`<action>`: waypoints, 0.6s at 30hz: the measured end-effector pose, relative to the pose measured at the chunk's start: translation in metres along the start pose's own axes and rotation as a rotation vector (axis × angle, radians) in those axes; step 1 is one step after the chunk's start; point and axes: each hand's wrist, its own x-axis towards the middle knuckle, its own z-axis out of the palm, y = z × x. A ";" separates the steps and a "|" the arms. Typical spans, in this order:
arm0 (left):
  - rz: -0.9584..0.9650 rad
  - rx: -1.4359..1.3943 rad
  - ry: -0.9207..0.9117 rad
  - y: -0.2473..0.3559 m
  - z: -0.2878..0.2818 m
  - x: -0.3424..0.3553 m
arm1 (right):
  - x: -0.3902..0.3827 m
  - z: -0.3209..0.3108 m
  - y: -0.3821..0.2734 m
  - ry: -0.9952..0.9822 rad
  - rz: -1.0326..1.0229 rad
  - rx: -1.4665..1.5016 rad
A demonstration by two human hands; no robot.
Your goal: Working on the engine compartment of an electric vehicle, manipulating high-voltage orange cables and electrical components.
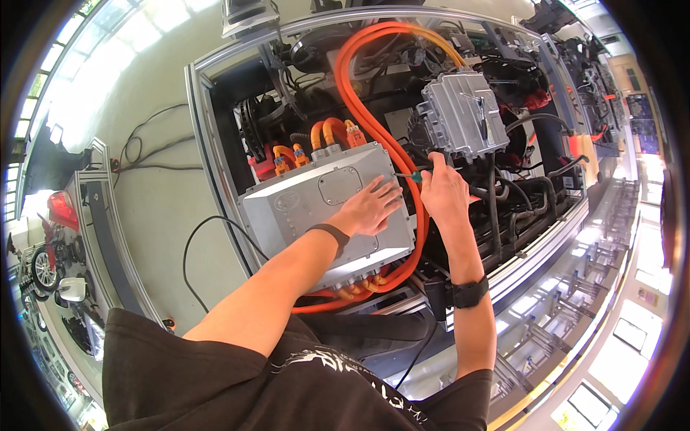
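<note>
My left hand (pixel 368 209) lies flat with fingers spread on the lid of a large grey metal box (pixel 295 228). In my right hand (pixel 445 188) is a screwdriver (pixel 416 176) with a green handle; its thin shaft points left at the box's right edge. Whether its tip touches a screw is too small to tell. Thick orange cables (pixel 388 141) run between the box's right side and my right hand. Orange connectors (pixel 354 135) stand along the box's far edge, and an oval cover plate (pixel 340 185) sits on its lid.
A finned silver unit (pixel 463 115) sits beyond my right hand, among black hoses (pixel 494 208). An aluminium frame (pixel 203 136) surrounds the parts. A thin black cable (pixel 188 251) loops over the floor at left. Another framed stand (pixel 108 237) with a red lamp (pixel 62 208) is farther left.
</note>
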 end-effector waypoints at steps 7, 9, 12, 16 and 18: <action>-0.004 0.010 -0.014 0.000 -0.002 0.000 | -0.003 0.001 -0.006 0.069 -0.341 -0.268; -0.002 0.017 -0.029 0.000 -0.003 0.001 | -0.002 0.007 -0.004 0.162 -0.366 -0.054; -0.007 0.021 -0.074 0.002 -0.005 0.003 | -0.005 0.005 -0.015 0.060 -0.091 0.175; -0.005 -0.006 -0.039 -0.001 -0.002 -0.001 | 0.004 -0.008 -0.024 -0.114 0.101 -0.086; 0.011 0.001 -0.028 0.001 -0.001 0.003 | 0.003 0.000 -0.014 -0.065 0.094 -0.055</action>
